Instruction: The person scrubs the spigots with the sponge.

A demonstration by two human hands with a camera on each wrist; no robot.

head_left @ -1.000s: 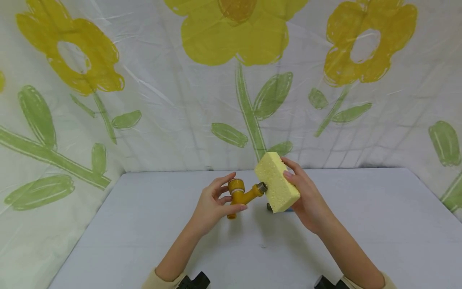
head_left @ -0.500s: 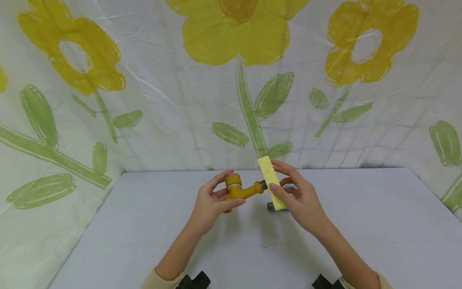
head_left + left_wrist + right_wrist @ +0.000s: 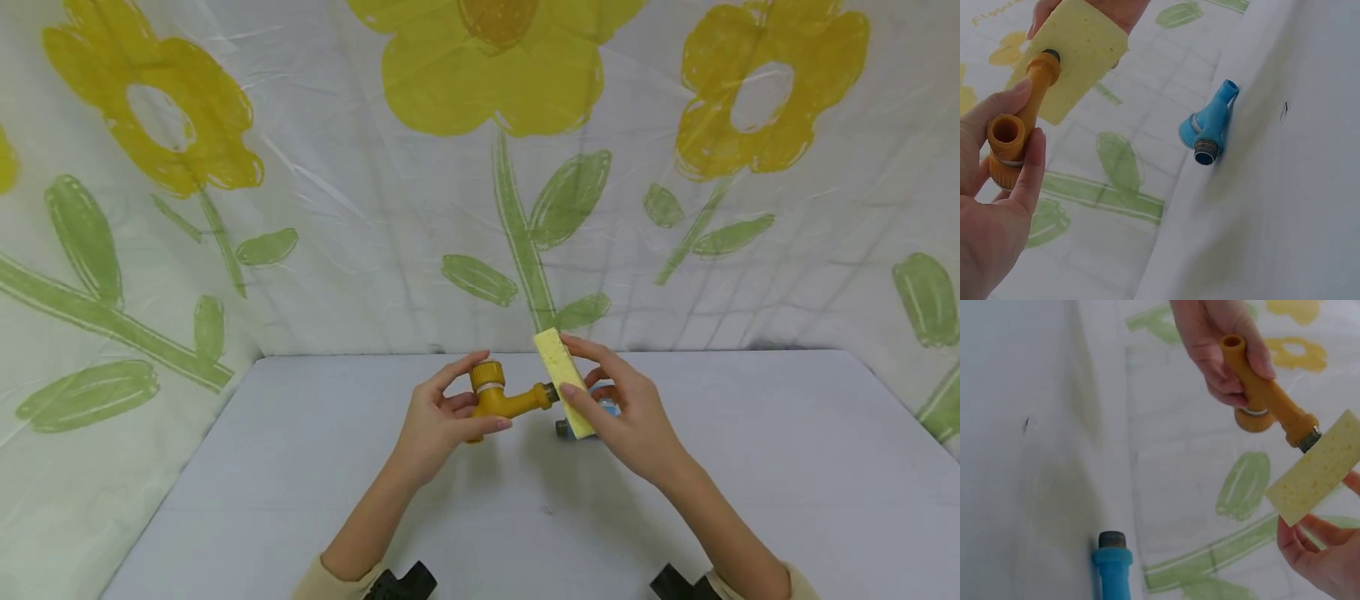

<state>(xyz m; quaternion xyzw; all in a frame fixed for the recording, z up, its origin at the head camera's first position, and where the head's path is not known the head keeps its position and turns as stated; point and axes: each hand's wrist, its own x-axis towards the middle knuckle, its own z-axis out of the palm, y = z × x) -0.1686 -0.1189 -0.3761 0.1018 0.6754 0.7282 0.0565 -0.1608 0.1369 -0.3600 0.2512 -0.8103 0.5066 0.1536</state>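
My left hand (image 3: pixel 431 429) grips a yellow plastic tap (image 3: pixel 508 405) by its body, near the ribbed round knob, above the table. The tap's dark threaded end points right and touches the broad face of a pale yellow sponge (image 3: pixel 564 382). With thumb and fingers, my right hand (image 3: pixel 633 421) pinches the sponge, whose narrow edge faces the head view. The left wrist view shows the sponge's broad face (image 3: pixel 1085 56) meeting the tap's threaded end. Below and behind the sponge lies a blue tap (image 3: pixel 1213 122) of similar shape, partly hidden in the head view.
A white table (image 3: pixel 300 500) extends below both hands. Behind it hangs a white sheet (image 3: pixel 360 250) printed with yellow flowers and green leaves. A small dark mark (image 3: pixel 547 510) shows on the table surface.
The right hand has turned the sponge from showing its broad face to showing its narrow edge. More of the blue tap is visible now. The left hand and yellow tap have shifted only slightly.
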